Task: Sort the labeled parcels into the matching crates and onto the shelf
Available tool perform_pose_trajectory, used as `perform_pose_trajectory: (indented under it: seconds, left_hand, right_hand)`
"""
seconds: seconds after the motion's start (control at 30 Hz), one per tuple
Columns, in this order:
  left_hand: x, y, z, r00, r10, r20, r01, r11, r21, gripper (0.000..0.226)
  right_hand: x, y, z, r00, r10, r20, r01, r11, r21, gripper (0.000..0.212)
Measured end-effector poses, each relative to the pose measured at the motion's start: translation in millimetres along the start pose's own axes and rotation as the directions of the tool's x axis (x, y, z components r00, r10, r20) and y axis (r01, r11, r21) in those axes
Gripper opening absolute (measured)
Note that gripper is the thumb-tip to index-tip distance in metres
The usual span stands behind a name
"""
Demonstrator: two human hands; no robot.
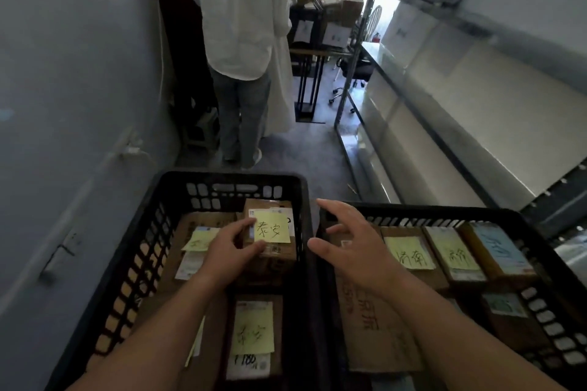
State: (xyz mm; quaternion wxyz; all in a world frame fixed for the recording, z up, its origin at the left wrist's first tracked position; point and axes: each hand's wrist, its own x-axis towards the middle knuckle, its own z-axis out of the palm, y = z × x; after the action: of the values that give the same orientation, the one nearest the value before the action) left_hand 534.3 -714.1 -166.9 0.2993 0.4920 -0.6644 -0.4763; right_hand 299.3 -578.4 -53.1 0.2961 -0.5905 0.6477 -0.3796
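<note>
Parcels already fill both black crates at the bottom of the frame, so by my reading the sorting is well under way. The left crate [165, 200] holds several cardboard boxes with yellow notes; the left hand [230, 251] grips the side of one small parcel [270, 251] near the crate's far right corner, thumb and fingers curled against it, its yellow note [272, 228] facing up. Whether it is being set down or lifted out I cannot tell. The right hand [352, 241] hovers with fingers spread over the gap between the crates, holding nothing. The right crate [444, 211] carries a row of noted parcels along its far side and a large flat box [374, 327] nearer the camera. The shelf [444, 124] at the right of the frame appears to hold nothing on its visible tiers, so that part seems still to do. A person in a white shirt [241, 9] stands at top centre.
</note>
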Motion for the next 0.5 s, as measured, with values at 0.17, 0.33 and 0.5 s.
perform_pose_trajectory:
  seconds: [0.17, 0.33, 0.5]
  left_hand:
    - [11.9, -9.2, 9.8, 1.000, 0.016, 0.006, -0.016, 0.996, 0.088, 0.058]
    - [15.8, -13.8, 15.1, 0.999, 0.034, -0.006, -0.033, 0.983, 0.178, 0.061]
    - [18.0, -11.2, 8.7, 0.998, 0.069, 0.004, -0.067, 0.944, 0.323, 0.062]
  right_hand:
    - [-2.7, 4.1, 0.8, 1.000, 0.015, 0.012, -0.015, 1.000, -0.008, 0.075]
    - [-7.0, 5.5, 4.8, 0.999, 0.032, 0.040, -0.030, 0.998, -0.059, 0.076]
    - [-8.6, 3.1, 7.9, 0.999, 0.032, 0.044, -0.028, 0.997, -0.079, 0.076]
